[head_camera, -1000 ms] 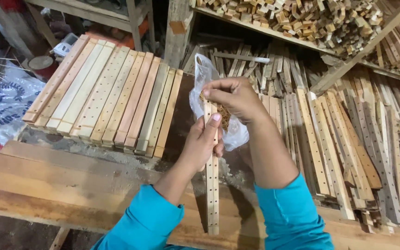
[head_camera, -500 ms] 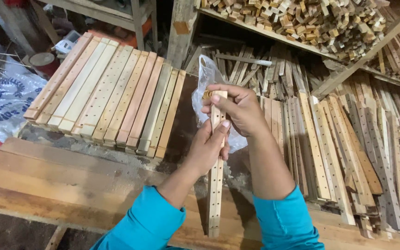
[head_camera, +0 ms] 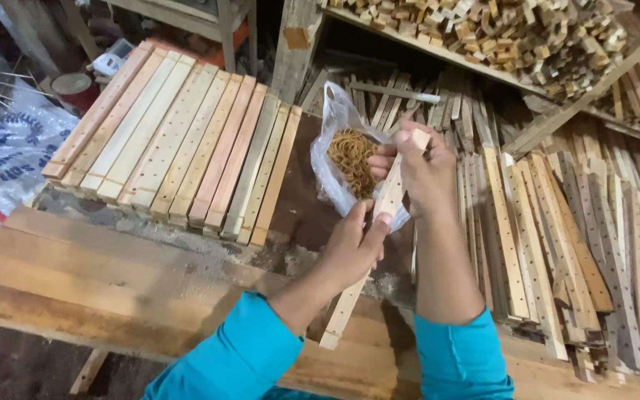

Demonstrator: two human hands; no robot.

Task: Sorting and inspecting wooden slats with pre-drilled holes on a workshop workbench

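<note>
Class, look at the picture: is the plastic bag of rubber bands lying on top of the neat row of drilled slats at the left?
No: the bag sits right of that row, beside the hands.

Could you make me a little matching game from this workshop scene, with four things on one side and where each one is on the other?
Things:
1. wooden strip
2. rubber bands
3. row of drilled slats
4. heap of small wood blocks

Places:
A. inside the clear plastic bag
B. on the upper shelf at the back
C. held between the left hand and right hand
D. laid side by side on the bench, left of the hands

Pairs: 1-C, 2-A, 3-D, 4-B
</note>
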